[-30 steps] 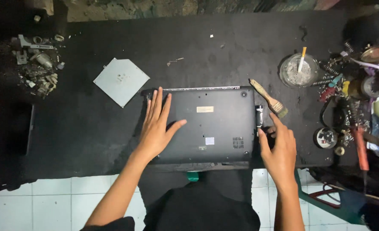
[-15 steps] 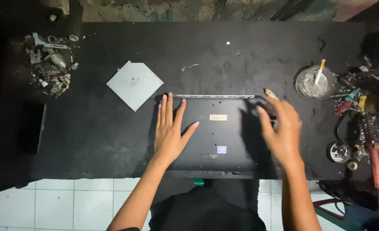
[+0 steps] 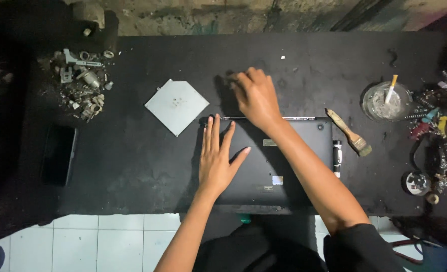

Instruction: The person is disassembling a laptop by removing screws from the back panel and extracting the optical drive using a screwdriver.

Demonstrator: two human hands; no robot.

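Observation:
A black laptop point(image 3: 296, 168) lies closed with its underside up at the near edge of a dark table point(image 3: 133, 166). My left hand point(image 3: 217, 157) rests flat on the laptop's left part, fingers spread and holding nothing. My right hand point(image 3: 254, 96) reaches across the laptop to the table just beyond its far edge. Its fingers are bent down onto the table top. Whether they pinch something small is hidden.
A grey square plate point(image 3: 176, 106) lies left of the laptop. A paintbrush point(image 3: 348, 132) and a black-and-white screwdriver point(image 3: 337, 158) lie to its right, before a glass ashtray point(image 3: 387, 100) and jumbled tools point(image 3: 435, 136). Metal scraps point(image 3: 82, 83) and a black phone point(image 3: 58, 155) are at the left.
My right hand left the laptop's right edge and moved up and left, over the lid to the table beyond it. My left hand stayed flat on the laptop.

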